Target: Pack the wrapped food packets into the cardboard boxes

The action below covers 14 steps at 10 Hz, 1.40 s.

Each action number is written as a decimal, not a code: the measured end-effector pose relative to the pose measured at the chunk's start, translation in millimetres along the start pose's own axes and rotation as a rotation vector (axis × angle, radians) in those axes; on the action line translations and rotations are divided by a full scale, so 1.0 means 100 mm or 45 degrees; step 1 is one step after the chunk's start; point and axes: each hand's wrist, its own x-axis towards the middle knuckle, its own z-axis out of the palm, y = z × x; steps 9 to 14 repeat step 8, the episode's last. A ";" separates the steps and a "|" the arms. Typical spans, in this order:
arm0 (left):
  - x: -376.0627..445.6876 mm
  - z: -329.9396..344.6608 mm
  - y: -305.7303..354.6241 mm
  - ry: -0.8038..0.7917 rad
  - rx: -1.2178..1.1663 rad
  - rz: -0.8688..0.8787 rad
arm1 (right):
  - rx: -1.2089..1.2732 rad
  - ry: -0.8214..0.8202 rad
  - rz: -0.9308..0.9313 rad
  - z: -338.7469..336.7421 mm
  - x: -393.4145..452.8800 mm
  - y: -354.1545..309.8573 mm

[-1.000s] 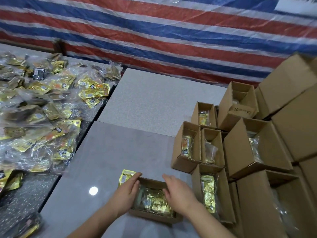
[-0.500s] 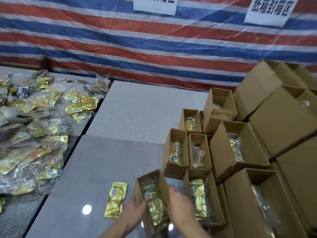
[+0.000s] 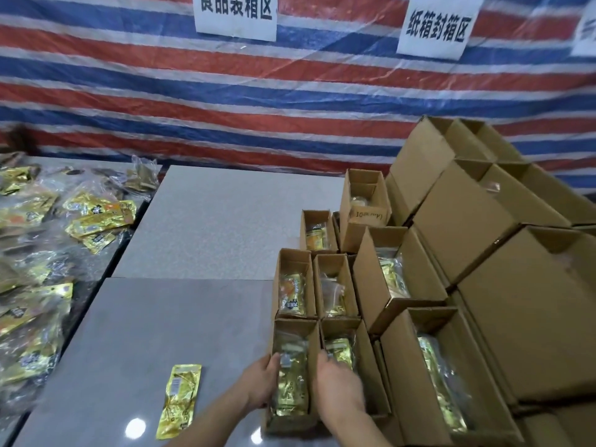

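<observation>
Against the box stack, both hands are gripping a filled box (image 3: 292, 375).
Left hand (image 3: 258, 382) and right hand (image 3: 338, 387) are clasping its sides; one packet (image 3: 179, 400) is lying beside it.

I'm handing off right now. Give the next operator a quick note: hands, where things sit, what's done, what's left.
Left hand and right hand grip the sides of the filled small box, set at the near end of the row of packed boxes.
One loose gold packet lies on the grey table.
The packet pile at far left remains to be boxed.
</observation>
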 end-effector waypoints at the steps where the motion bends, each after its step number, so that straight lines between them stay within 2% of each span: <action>1: -0.01 0.02 0.02 -0.026 -0.118 -0.052 | 0.071 0.038 -0.003 0.01 0.00 0.05; 4: -0.07 0.04 0.00 0.016 -0.217 -0.083 | 0.249 0.105 -0.111 -0.03 -0.08 0.12; 5: -0.10 0.03 -0.01 0.073 -0.107 -0.055 | 0.263 0.101 -0.127 -0.04 -0.07 0.13; 8: -0.40 -0.08 -0.10 0.235 0.031 -0.014 | 0.558 0.152 -0.087 -0.14 -0.12 0.12; 14: -0.40 -0.08 -0.10 0.235 0.031 -0.014 | 0.558 0.152 -0.087 -0.14 -0.12 0.12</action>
